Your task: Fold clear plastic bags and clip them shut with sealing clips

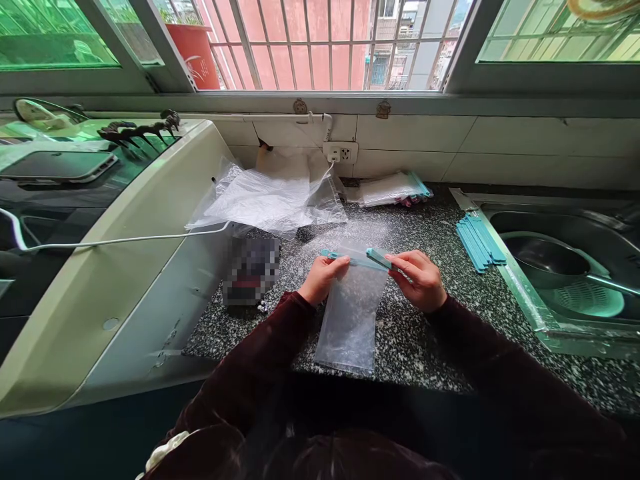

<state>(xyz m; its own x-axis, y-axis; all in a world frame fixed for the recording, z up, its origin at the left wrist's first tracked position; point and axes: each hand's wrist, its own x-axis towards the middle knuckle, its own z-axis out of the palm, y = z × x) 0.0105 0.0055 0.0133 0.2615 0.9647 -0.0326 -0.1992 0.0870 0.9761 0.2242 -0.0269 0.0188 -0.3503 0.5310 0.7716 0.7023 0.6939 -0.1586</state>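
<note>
Over counter [410,353], head view: my L hand [320,279] pinches bag [350,320] near top, prob. to steady edge; rest trails toward me. My R hand [423,283] grips strip [379,259], angled, tip free, at bag's R corner. Spare strips [479,243] by sink [520,293], prob. for R reach.

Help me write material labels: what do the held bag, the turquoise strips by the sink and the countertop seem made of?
Bag: thin plastic film, glossy, see-through and creased.
Strips: probably rigid plastic, evenly coloured, straight-edged.
Countertop: stone or an imitation, smooth-looking, speckled black and white.
</note>
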